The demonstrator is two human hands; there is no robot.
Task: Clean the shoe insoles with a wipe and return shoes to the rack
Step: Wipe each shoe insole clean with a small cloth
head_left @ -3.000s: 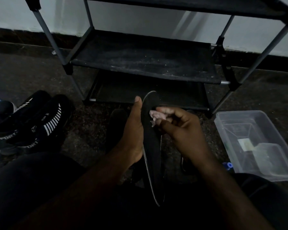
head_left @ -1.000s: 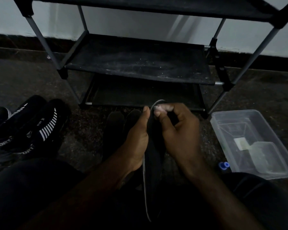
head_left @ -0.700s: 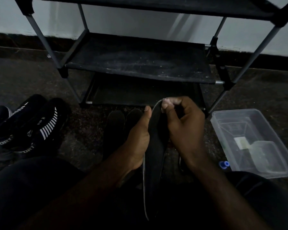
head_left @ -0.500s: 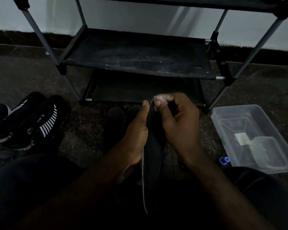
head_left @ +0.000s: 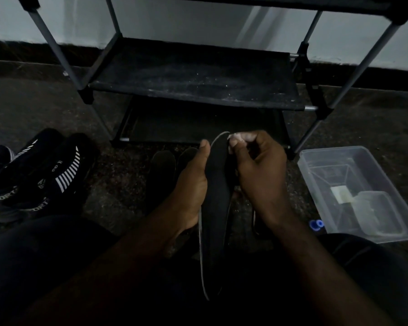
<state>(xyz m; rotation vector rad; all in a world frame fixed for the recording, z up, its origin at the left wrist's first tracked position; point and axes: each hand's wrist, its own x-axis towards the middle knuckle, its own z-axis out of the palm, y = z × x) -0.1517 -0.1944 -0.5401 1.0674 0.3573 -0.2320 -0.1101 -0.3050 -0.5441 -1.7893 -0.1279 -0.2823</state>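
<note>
The black shoe rack (head_left: 198, 76) stands against the pale wall, its dusty middle shelf and the lower one both bare of shoes. On the dark floor (head_left: 118, 184) to the right sits a clear plastic box (head_left: 316, 158) with a smaller clear container (head_left: 382, 215) lying inside it. A small blue cap (head_left: 317, 224) lies just beside the box's near corner. On the left, a pair of black striped sports shoes (head_left: 45, 175) lies on the floor, touching side by side.

In front of the rack the seated person holds a long dark insole (head_left: 216, 196) on edge, toe end up and heel end down toward the lap. The left hand (head_left: 191, 189) grips it from the left, thumb stretched up along its rim. The right hand (head_left: 259, 168) is at the toe end. Its fingers (head_left: 236, 143) are curled round a small pale wipe (head_left: 242, 137) and pinch it against the insole's tip. Behind the left hand two more dark soles (head_left: 161, 170) lie flat on the floor.
</note>
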